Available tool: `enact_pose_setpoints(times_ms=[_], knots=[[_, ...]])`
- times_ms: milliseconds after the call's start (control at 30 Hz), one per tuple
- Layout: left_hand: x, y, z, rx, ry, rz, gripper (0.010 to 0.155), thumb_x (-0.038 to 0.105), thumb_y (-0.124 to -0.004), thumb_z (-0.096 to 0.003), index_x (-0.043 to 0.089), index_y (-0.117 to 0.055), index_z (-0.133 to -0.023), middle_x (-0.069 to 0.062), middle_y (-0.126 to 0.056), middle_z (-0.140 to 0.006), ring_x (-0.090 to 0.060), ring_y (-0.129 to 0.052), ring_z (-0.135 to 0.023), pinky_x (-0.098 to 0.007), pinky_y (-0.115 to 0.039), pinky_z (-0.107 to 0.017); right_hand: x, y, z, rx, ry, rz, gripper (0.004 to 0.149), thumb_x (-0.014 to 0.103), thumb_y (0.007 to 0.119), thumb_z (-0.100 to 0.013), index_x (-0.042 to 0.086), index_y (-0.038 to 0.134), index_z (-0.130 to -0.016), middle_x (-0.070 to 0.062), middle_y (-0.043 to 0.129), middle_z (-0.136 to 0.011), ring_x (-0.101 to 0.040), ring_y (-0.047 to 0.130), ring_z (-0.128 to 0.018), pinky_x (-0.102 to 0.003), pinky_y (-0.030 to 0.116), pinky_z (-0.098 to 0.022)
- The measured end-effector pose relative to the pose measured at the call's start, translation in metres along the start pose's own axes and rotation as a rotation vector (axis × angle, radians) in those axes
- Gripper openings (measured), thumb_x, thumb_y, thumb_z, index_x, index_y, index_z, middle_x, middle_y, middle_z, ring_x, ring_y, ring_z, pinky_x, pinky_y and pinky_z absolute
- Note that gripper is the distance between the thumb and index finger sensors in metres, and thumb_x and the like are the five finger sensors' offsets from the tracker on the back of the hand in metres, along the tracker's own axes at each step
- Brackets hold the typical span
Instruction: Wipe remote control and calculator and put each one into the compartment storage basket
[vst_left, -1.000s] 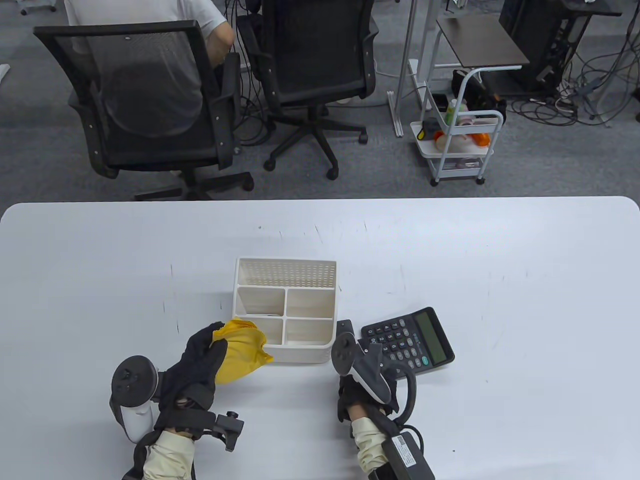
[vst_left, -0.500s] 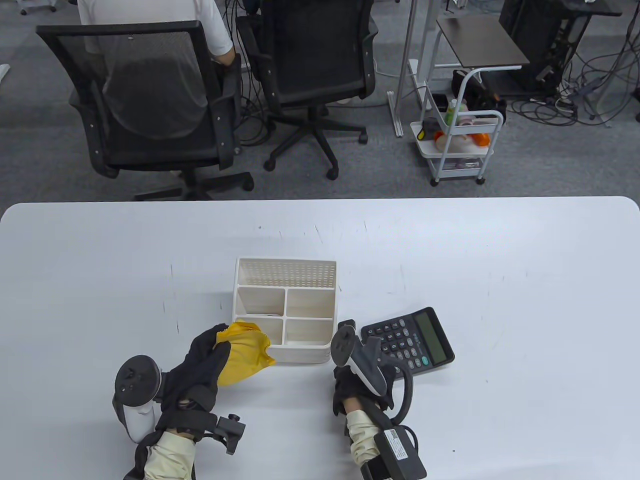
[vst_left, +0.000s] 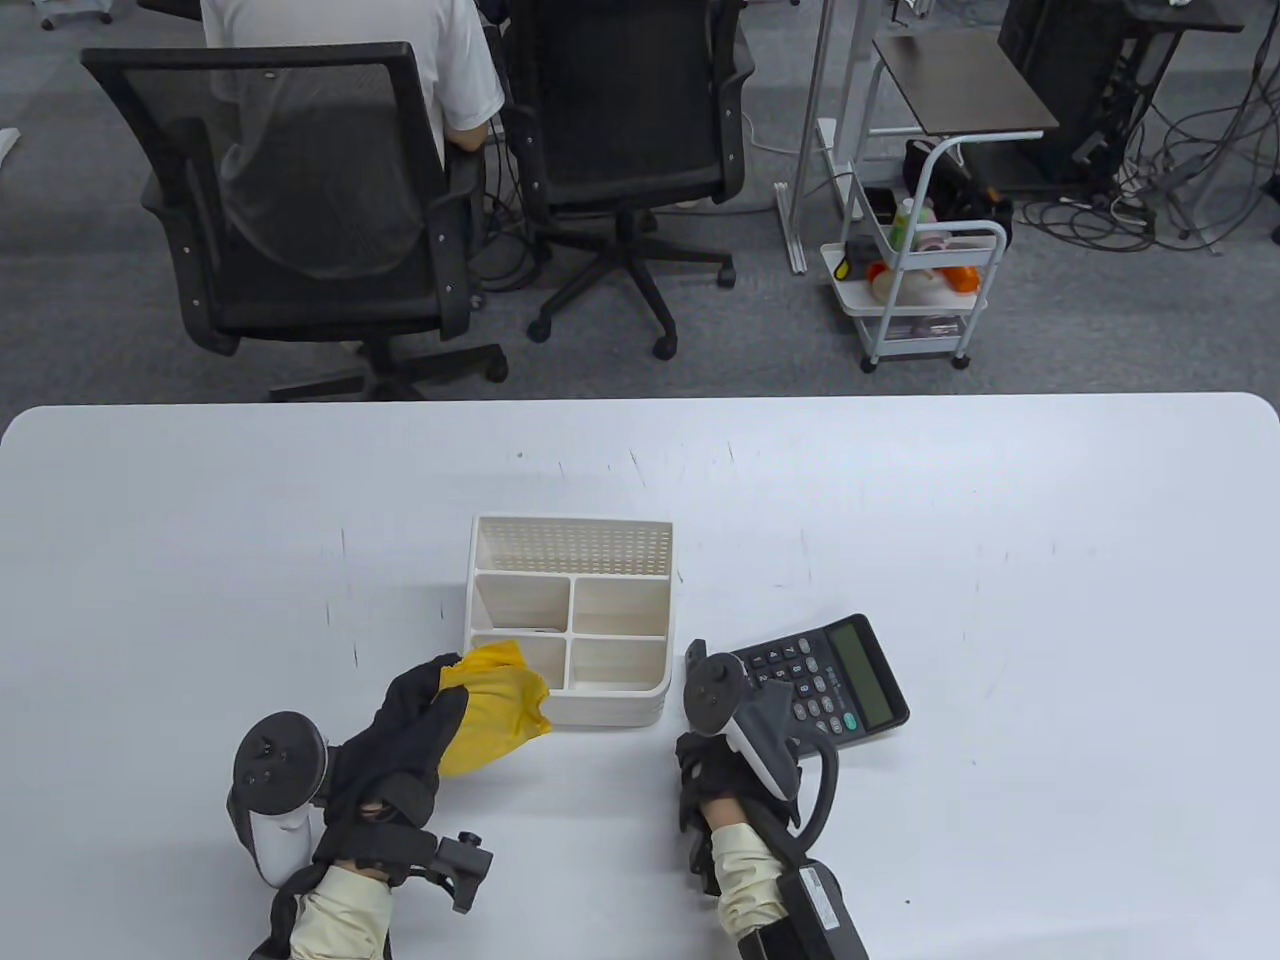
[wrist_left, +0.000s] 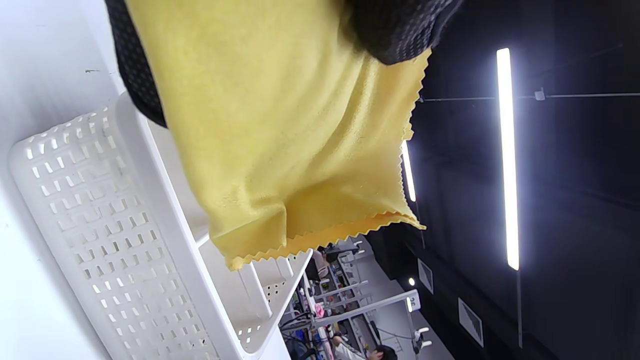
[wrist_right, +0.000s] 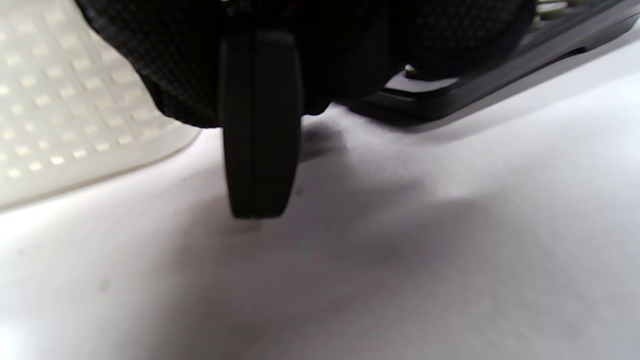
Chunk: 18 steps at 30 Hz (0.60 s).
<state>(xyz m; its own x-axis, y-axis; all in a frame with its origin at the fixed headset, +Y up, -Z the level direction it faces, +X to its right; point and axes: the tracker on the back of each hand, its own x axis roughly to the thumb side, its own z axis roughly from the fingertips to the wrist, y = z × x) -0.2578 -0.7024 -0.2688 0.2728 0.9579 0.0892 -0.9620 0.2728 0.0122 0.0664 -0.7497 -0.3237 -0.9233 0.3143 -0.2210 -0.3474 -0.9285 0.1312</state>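
A white table (vst_left: 1050, 560) lies bare across its far half and whole right side, while the action crowds the near edge at centre. The compartment storage basket (vst_left: 570, 540) stands mid-table, all of its compartments still without a device. The left hand (vst_left: 405, 735) grips a yellow cloth (vst_left: 495, 705) bunched in curled fingers (wrist_left: 395, 30); the cloth drapes over the basket's near-left corner, its zigzag edge hanging above the rim in the left wrist view. Just right of the basket, the right hand (vst_left: 725, 775) holds the remote control (wrist_right: 260, 125) upright — its lower end stands just off the tabletop, with the glove wrapped round its upper part. The calculator (vst_left: 835, 680) lies flat on the table, angled, its near-left corner beside and partly under the right hand's tracker; basket and calculator leave only a narrow lane between them.

Compared with a second earlier, the left hand and cloth have edged slightly right toward the basket, and the right hand has shifted right, closer over the calculator's keys. In the background a seated person (vst_left: 340, 60) has moved right.
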Motion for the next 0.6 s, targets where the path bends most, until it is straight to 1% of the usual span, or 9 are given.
enact_pose_setpoints(times_ms=[100,200,300,333,367,433,500,533,600], knots=[[0.000,0.000,0.000,0.004,-0.003,-0.003,0.042,0.034,-0.072,-0.0563,0.022,-0.068,-0.096,-0.008,-0.091,-0.090,-0.029,-0.103,-0.075,-0.046,-0.090,-0.051,-0.006,-0.014,0.005,-0.093,-0.012,-0.107,0.060,0.032,0.087,-0.048,-0.004,0.078,-0.095,-0.015,0.091,-0.066,-0.018,0.087,-0.041,-0.044,0.077,-0.040],[-0.001,0.000,0.000,0.015,-0.009,-0.007,0.041,0.035,-0.073,-0.0561,0.022,-0.067,-0.095,-0.008,-0.090,-0.091,-0.030,-0.101,-0.077,-0.047,-0.089,-0.053,-0.009,-0.032,0.015,-0.237,-0.042,-0.214,0.059,0.031,0.086,-0.049,-0.004,0.077,-0.095,-0.015,0.090,-0.067,-0.018,0.087,-0.042,-0.045,0.076,-0.041],[0.000,0.000,0.001,0.046,-0.027,-0.026,0.038,0.036,-0.073,-0.0553,0.023,-0.067,-0.091,-0.010,-0.087,-0.094,-0.032,-0.099,-0.080,-0.047,-0.089,-0.054,-0.004,-0.047,0.029,-0.396,-0.144,-0.336,0.059,0.031,0.086,-0.049,-0.004,0.076,-0.096,-0.015,0.090,-0.067,-0.018,0.087,-0.043,-0.045,0.076,-0.041],[0.001,0.000,0.001,0.047,-0.034,-0.029,0.038,0.037,-0.073,-0.0553,0.024,-0.067,-0.091,-0.011,-0.087,-0.094,-0.031,-0.099,-0.080,-0.046,-0.089,-0.054,-0.002,-0.048,0.032,-0.421,-0.156,-0.356,0.059,0.031,0.086,-0.049,-0.004,0.076,-0.096,-0.015,0.090,-0.067,-0.019,0.087,-0.043,-0.045,0.076,-0.041],[0.001,0.000,0.001,0.054,-0.038,-0.022,0.038,0.036,-0.073,-0.0553,0.024,-0.066,-0.091,-0.011,-0.087,-0.094,-0.031,-0.100,-0.080,-0.046,-0.090,-0.053,0.003,-0.050,0.039,-0.466,-0.232,-0.399,0.059,0.032,0.086,-0.049,-0.003,0.075,-0.096,-0.014,0.089,-0.068,-0.018,0.087,-0.043,-0.045,0.076,-0.042],[0.001,0.000,0.002,0.065,-0.042,-0.018,0.038,0.036,-0.072,-0.0555,0.024,-0.065,-0.091,-0.011,-0.088,-0.093,-0.030,-0.101,-0.079,-0.045,-0.091,-0.053,0.015,-0.051,0.049,-0.511,-0.312,-0.452,0.060,0.032,0.086,-0.049,-0.003,0.075,-0.096,-0.014,0.089,-0.068,-0.018,0.087,-0.044,-0.045,0.075,-0.042],[0.001,0.000,0.002,0.083,-0.049,-0.024,0.038,0.036,-0.071,-0.0561,0.024,-0.063,-0.092,-0.011,-0.087,-0.093,-0.030,-0.101,-0.079,-0.044,-0.091,-0.053,0.030,-0.049,0.060,-0.543,-0.461,-0.505,0.059,0.032,0.085,-0.050,-0.003,0.074,-0.097,-0.014,0.089,-0.069,-0.019,0.087,-0.044,-0.046,0.075,-0.042],[0.001,0.000,0.002,0.086,-0.048,-0.027,0.038,0.036,-0.071,-0.0563,0.024,-0.063,-0.092,-0.011,-0.088,-0.093,-0.030,-0.101,-0.079,-0.044,-0.091,-0.053,0.037,-0.048,0.065,-0.558,-0.488,-0.517,0.059,0.032,0.085,-0.050,-0.002,0.074,-0.097,-0.014,0.089,-0.069,-0.019,0.087,-0.045,-0.045,0.075,-0.043],[0.000,0.001,0.003,0.096,-0.041,-0.032,0.039,0.036,-0.070,-0.0572,0.025,-0.061,-0.093,-0.010,-0.089,-0.091,-0.029,-0.101,-0.079,-0.043,-0.092,-0.052,0.055,-0.045,0.080,-0.579,-0.627,-0.514,0.059,0.032,0.085,-0.050,-0.001,0.073,-0.097,-0.013,0.088,-0.070,-0.019,0.087,-0.046,-0.046,0.075,-0.043]])
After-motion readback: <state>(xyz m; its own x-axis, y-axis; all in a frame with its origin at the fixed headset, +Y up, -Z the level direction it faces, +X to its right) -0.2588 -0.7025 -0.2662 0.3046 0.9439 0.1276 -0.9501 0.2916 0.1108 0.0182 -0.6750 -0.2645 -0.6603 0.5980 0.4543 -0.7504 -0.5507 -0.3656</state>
